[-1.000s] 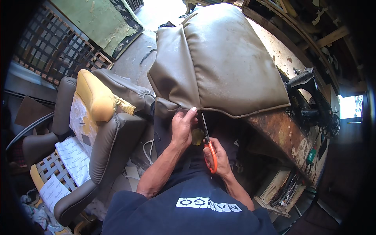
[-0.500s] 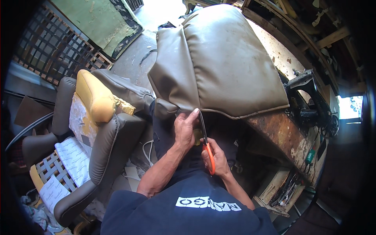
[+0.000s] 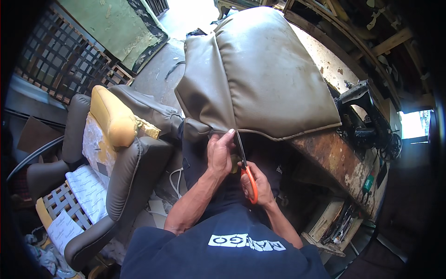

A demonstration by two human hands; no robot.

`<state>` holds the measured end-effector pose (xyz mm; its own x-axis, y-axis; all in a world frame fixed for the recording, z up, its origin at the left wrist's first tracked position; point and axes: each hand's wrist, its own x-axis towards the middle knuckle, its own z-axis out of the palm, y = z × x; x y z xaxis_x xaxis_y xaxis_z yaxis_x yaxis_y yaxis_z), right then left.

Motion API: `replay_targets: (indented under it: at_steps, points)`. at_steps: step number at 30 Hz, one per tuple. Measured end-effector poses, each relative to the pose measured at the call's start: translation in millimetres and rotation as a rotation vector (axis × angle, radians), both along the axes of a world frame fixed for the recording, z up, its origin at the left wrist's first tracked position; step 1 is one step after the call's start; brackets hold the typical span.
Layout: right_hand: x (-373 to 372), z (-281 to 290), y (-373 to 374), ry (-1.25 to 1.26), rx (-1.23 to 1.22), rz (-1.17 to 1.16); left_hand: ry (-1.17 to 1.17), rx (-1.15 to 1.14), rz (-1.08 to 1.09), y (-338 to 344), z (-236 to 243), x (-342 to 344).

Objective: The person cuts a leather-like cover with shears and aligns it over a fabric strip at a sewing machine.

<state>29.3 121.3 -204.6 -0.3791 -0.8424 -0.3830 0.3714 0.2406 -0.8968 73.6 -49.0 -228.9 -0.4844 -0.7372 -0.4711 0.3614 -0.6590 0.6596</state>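
A large brown-grey vinyl cushion cover [image 3: 274, 79] rests over the worn wooden sewing table. My left hand [image 3: 219, 156] pinches its piped near edge at the vertical seam, thumb on top. My right hand [image 3: 256, 183] grips scissors [image 3: 251, 182] with orange handles, their long dark blades pointing up to that edge, right beside my left thumb. The blade tips meet the seam; whether they are cutting is too small to tell.
An armchair [image 3: 127, 186] with exposed yellow foam stands at left, near a lattice frame [image 3: 55, 56] and green panel [image 3: 121, 28]. A black sewing machine [image 3: 353, 104] sits on the table's [image 3: 330, 165] right; a tool-filled wooden box [image 3: 332, 225] is below. A white cable [image 3: 178, 181] lies on the floor.
The cover's upper part and right edge have shifted very slightly leftward and down. My hands and the scissors have moved only a little, still at the same seam.
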Motion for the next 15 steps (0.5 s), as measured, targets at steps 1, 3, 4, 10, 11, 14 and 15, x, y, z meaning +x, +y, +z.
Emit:
replay_targets:
  at_steps: [1, 3, 4, 10, 11, 14, 15]
  points:
    - [-1, 0, -1, 0.000, -0.010, 0.000, -0.011, -0.003, -0.007, 0, 1, 0]
    - [-2, 0, -2, 0.001, -0.020, 0.003, -0.021, -0.006, -0.011, 1, 2, 0]
    - [-3, 1, -3, 0.003, -0.014, 0.007, -0.047, -0.008, -0.013, 0, 2, 1]
    - [-1, -7, -10, 0.208, 0.045, -0.015, -0.065, -0.009, -0.018, -1, -2, 2]
    - [0, -7, -11, 0.250, 0.072, -0.038, -0.065, -0.018, -0.027, -2, -3, 3]
    - [-1, -6, -15, 0.311, 0.081, -0.036, -0.077, -0.037, -0.056, -4, -3, 6]
    - [-1, -7, -13, 0.309, 0.082, -0.035, -0.079, -0.036, -0.055, -5, -3, 6]
